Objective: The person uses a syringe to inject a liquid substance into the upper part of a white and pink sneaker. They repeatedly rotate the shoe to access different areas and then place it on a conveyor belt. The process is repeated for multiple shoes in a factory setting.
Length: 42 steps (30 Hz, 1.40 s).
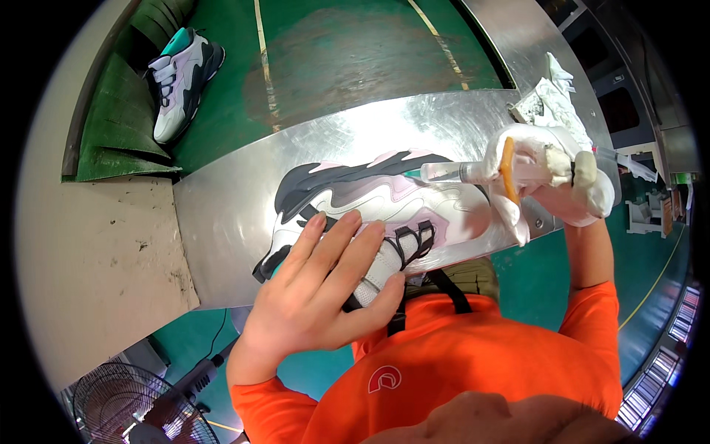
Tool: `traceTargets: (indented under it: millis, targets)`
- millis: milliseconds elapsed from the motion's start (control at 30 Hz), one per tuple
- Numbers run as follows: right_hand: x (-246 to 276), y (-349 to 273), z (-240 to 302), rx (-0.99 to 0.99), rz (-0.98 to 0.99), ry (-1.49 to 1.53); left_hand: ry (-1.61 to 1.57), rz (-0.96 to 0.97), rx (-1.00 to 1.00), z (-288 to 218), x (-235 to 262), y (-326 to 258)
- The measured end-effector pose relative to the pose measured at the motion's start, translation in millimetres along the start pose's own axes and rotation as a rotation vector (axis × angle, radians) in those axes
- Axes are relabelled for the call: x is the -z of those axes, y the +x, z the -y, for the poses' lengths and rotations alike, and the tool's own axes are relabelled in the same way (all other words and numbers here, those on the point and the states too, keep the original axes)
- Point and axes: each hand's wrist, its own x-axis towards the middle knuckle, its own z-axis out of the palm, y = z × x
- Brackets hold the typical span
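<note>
A sneaker (403,196) in white, pale lilac and black lies on its side on a metal ledge, its dark sole edge facing away from me. My left hand (314,288) holds it down at the ankle end, with fingers spread across the upper and the thumb by the tongue. In a white glove, my right hand (547,174) grips a clear syringe (447,173) over the toe half. The syringe's teal tip is at the seam between sole and upper; whether it touches cannot be made out. An orange strip crosses the gloved fingers.
Beyond the metal ledge (214,214) runs a green belt (355,59), with a similar sneaker (181,81) by its left flaps. Crumpled white cloth (551,103) lies past my right hand. A fan (140,407) stands at lower left.
</note>
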Motion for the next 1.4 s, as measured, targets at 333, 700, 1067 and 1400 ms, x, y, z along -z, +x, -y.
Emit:
traceTargets:
  millis: [333,700,1067,1400]
  targets:
    - [17,-6,-3,-0.016,-0.022,0.055,-0.07,0.044,0.114,-1,4,11]
    - [35,-8,-9,-0.04,-0.038,0.113,-0.049,0.091,0.088,5,5,20]
    - [42,-13,-11,-0.053,-0.04,0.158,0.026,0.125,-0.039,9,7,22]
    - [44,-15,-13,-0.072,-0.021,0.197,0.029,0.13,-0.098,10,7,20]
